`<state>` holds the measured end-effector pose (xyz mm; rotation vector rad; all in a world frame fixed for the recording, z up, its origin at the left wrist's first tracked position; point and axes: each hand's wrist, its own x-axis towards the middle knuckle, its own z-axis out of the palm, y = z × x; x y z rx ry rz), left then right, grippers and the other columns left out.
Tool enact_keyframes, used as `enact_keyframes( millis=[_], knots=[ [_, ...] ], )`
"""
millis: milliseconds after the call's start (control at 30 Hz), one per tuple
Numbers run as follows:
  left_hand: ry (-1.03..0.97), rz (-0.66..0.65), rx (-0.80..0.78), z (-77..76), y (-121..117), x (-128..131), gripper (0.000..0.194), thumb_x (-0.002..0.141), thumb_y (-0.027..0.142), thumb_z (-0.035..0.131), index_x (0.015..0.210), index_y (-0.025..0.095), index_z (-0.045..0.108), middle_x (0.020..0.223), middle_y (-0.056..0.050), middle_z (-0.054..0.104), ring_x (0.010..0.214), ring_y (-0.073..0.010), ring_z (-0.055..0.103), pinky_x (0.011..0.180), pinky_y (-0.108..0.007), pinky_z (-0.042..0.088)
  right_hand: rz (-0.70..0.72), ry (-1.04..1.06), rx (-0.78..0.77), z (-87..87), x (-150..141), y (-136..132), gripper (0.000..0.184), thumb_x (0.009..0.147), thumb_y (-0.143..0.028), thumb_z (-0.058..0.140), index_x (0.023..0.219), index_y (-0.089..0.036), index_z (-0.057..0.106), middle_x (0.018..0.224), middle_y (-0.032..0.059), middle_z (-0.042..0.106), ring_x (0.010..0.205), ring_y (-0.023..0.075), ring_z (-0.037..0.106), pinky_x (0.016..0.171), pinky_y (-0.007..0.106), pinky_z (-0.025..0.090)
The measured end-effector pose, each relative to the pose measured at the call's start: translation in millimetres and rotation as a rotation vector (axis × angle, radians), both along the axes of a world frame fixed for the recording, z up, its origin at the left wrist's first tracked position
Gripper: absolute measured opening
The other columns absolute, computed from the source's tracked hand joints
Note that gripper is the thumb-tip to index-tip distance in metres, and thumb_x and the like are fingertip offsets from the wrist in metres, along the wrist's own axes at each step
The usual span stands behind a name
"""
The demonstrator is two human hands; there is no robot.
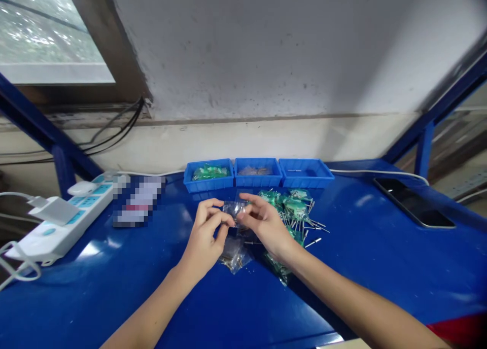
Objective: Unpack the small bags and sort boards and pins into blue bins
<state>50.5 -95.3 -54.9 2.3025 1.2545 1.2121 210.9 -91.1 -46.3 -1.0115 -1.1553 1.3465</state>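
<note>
Between my two hands is a small clear plastic bag (233, 208), pinched from both sides above the table. My left hand (208, 228) grips its left edge with thumb and fingers. The thumb and fingers of my right hand (266, 222) close on the right edge. What the bag contains is too small to make out. Below the hands lie clear bags with small brass-coloured parts (235, 255). Right of them, partly behind my right hand, is a pile of green packets (297, 207) with thin metal rods (314, 242) sticking out.
Three blue bins stand along the back: the left bin (209, 186) holds green packets, the middle bin (258, 180) clear bags, the right bin (306, 179) a thin rod. A white power strip (63, 227) lies left, a black phone (413, 202) right. Blue posts flank the table.
</note>
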Motion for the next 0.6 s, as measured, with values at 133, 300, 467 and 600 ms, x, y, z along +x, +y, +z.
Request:
enact_keyframes(
  millis=[133,300,467,600],
  knots=[
    [-0.005,0.020,-0.092,-1.3,4.1,-1.9,0.015,0.087,0.014,0.044,0.082,0.020,0.056,0.101,-0.007,0.050,0.091,-0.0184,0.056,0.083,-0.034,0.046,-0.213,-0.157,0.176,-1.6,8.8,5.0,0.029,0.077,-0.030,0.060,0.103,-0.018,0.057,0.073,-0.0002,0.057,0.064,0.0126,0.053,0.062,0.027,0.044],
    [-0.078,0.008,-0.204,-0.2,5.3,-1.6,0.015,0.088,0.017,0.040,0.080,0.019,0.052,0.083,-0.003,0.056,0.078,-0.0162,0.056,0.072,-0.028,0.045,-0.402,-0.438,0.527,5.1,17.0,0.8,0.008,0.083,-0.020,0.052,0.079,-0.019,0.058,0.075,0.0022,0.060,0.071,0.0151,0.055,0.068,0.030,0.045],
    [-0.222,-0.063,-0.426,-2.7,6.3,1.2,0.010,0.081,0.017,0.046,0.073,0.018,0.052,0.074,-0.002,0.056,0.071,-0.0157,0.054,0.069,-0.029,0.044,-0.370,-0.578,0.907,7.8,13.9,-10.4,0.017,0.082,-0.009,0.051,0.084,-0.022,0.062,0.091,0.0060,0.059,0.088,0.0185,0.055,0.075,0.034,0.046],
    [-0.752,-0.172,-0.812,3.7,7.1,1.3,0.020,0.083,0.030,0.047,0.088,0.016,0.060,0.081,-0.006,0.064,0.073,-0.0184,0.060,0.070,-0.033,0.049,-0.252,-0.735,1.046,-0.7,11.1,-12.2,0.023,0.080,-0.007,0.052,0.089,-0.024,0.066,0.101,0.0080,0.052,0.095,0.0210,0.050,0.078,0.037,0.045]
  ],
)
